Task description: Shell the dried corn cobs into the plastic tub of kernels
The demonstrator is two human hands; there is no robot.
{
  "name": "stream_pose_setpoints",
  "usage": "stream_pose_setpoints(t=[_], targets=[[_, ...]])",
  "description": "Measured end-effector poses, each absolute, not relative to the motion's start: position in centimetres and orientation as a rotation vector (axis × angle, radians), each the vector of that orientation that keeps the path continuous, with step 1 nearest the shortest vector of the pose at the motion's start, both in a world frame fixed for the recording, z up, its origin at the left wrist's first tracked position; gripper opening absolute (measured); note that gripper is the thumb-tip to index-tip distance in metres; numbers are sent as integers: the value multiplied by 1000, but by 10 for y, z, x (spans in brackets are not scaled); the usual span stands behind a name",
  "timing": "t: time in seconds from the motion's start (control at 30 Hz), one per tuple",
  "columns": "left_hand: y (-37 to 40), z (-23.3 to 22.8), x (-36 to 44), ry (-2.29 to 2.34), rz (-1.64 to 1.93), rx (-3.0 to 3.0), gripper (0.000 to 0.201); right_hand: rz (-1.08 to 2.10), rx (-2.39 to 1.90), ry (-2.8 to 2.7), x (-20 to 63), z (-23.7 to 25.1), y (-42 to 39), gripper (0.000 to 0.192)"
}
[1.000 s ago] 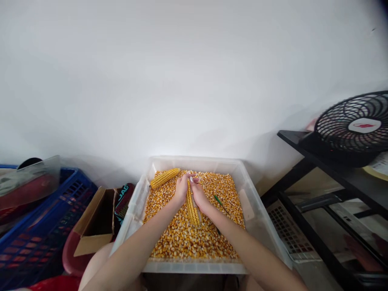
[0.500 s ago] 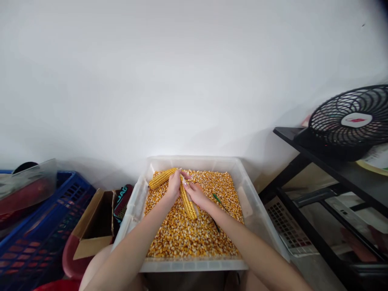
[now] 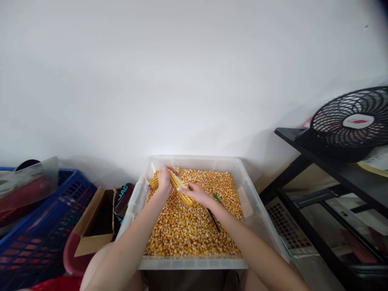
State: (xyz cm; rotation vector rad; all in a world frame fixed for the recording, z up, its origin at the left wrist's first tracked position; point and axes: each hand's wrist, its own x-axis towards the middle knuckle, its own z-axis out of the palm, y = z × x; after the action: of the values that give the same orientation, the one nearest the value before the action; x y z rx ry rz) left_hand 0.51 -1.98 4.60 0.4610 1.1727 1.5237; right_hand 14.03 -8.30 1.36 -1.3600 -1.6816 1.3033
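My left hand (image 3: 165, 178) is wrapped round the upper end of a corn cob (image 3: 185, 198) that slants down to the right. A pale strip without kernels runs along the cob's upper side. My right hand (image 3: 196, 192) grips the cob lower down, its thumb lying on the kernels. Behind my left hand, a second yellow corn cob (image 3: 154, 182) lies on the grain, partly hidden. Loose corn kernels (image 3: 188, 234) fill the clear plastic bin (image 3: 194, 264) beneath both hands. By my right wrist lie a thin black rod (image 3: 214, 220) and a small green piece (image 3: 216, 197).
To the left stand an open cardboard box (image 3: 93, 244) in a reddish basin (image 3: 72, 252) and a blue plastic crate (image 3: 65, 202). A black fan (image 3: 357, 121) sits on a black shelf (image 3: 333, 161) at the right. Behind the bin rises a white wall (image 3: 194, 81).
Both hands have shifted a little, the left one leftward over the second cob. The held cob has swung from steep to more slanted, and its bare strip shows more.
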Motion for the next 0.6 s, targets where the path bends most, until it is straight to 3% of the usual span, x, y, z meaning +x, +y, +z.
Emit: stream_pose_setpoints(t=[0.3, 0.6], targets=[[-32, 41, 19, 901, 1378, 425, 18, 957, -1387, -1705, 135, 4, -83, 39], [-27, 38, 13, 1065, 1513, 412, 21, 993, -1467, -1701, 128, 22, -92, 56]])
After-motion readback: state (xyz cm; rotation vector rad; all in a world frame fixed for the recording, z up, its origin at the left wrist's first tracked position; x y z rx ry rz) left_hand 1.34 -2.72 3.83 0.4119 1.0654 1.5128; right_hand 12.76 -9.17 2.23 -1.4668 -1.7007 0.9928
